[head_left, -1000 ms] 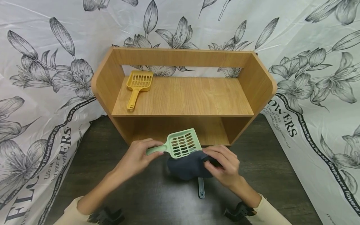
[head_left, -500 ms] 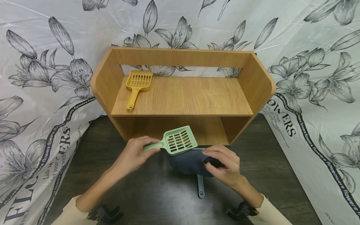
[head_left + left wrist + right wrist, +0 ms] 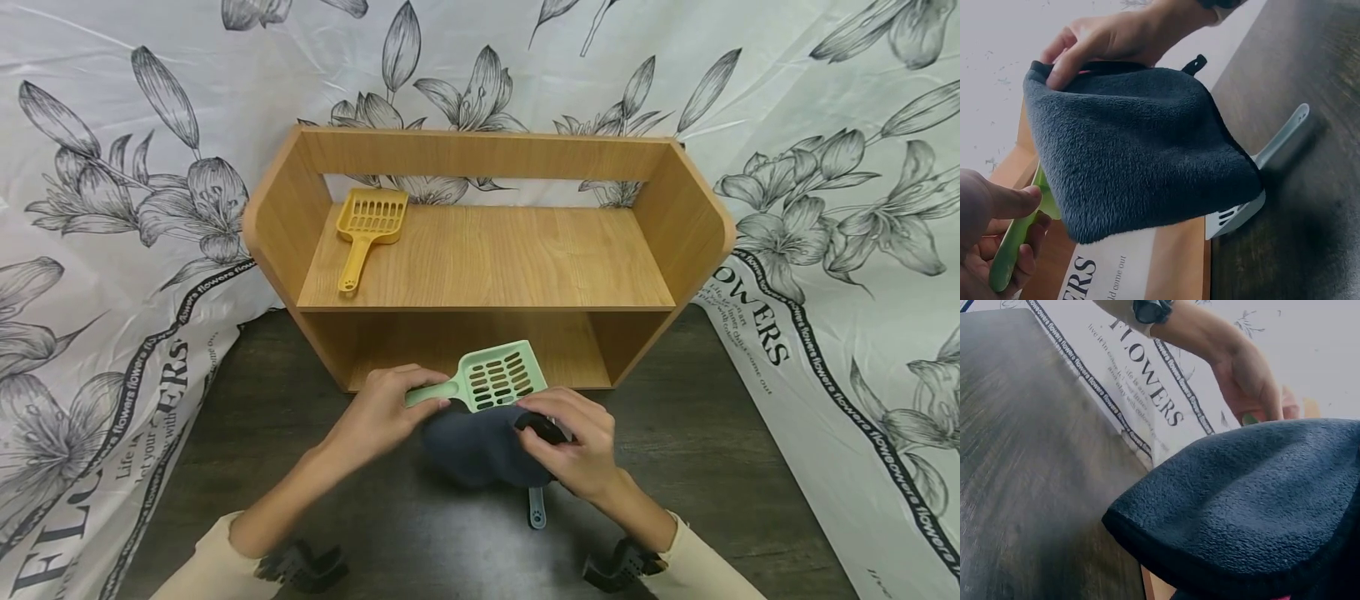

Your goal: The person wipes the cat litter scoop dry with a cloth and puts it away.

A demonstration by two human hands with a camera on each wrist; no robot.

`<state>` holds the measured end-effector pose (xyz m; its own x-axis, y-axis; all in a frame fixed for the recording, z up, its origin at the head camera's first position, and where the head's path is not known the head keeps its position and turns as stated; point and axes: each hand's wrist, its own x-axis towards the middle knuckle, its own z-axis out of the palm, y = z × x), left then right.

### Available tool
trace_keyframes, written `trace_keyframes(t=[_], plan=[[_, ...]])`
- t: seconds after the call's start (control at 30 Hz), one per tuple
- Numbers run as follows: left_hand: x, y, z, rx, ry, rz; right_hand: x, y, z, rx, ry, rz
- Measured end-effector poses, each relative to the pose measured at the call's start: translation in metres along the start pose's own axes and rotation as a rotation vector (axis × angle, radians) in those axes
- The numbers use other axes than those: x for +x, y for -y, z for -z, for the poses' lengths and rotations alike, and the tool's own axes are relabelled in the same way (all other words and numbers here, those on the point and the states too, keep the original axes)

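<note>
My left hand [image 3: 393, 404] pinches the handle of a light green slotted litter scoop [image 3: 501, 377], held up in front of the shelf. In my right hand [image 3: 573, 437] is a dark blue-grey plush cloth [image 3: 480, 446], gripped by its black-trimmed edge. The cloth hangs at the scoop's near edge and, in the left wrist view, the cloth [image 3: 1147, 150] covers most of the green scoop's head. Below it on the table lies a grey-blue litter scoop [image 3: 537, 508]; its slotted head is hidden in the head view but partly shows in the left wrist view.
A two-level wooden shelf [image 3: 487, 258] stands at the back of the dark table [image 3: 337, 517]. On its upper board, at the left, lies a yellow litter scoop [image 3: 363, 233]. White flower-printed fabric [image 3: 112, 208] hangs behind and spreads along both sides.
The green scoop first shifts left and up a little, then back right. My right hand has moved left with the cloth. The yellow and grey-blue scoops stay put.
</note>
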<state>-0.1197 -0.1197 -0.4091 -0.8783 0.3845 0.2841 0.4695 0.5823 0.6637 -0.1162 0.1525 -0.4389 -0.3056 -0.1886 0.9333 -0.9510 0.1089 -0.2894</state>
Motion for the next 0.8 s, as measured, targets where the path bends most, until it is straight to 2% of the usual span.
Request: trace_keyframes(t=[0.3,0.47,0.63,0.8], plan=[[-0.009,0.004,0.008,-0.019,-0.008,-0.011,-0.005,-0.004,0.015,-0.128,-0.152,-0.008],[-0.013,0.006,0.012,-0.032,0.011,0.004,-0.01,-0.009,0.03,-0.139,-0.221,-0.069],[-0.014,0.005,0.018,-0.035,0.015,0.024,-0.013,-0.012,0.043,-0.109,-0.243,-0.13],[-0.016,0.004,0.025,-0.023,-0.001,0.034,-0.019,-0.014,0.054,-0.054,-0.218,-0.207]])
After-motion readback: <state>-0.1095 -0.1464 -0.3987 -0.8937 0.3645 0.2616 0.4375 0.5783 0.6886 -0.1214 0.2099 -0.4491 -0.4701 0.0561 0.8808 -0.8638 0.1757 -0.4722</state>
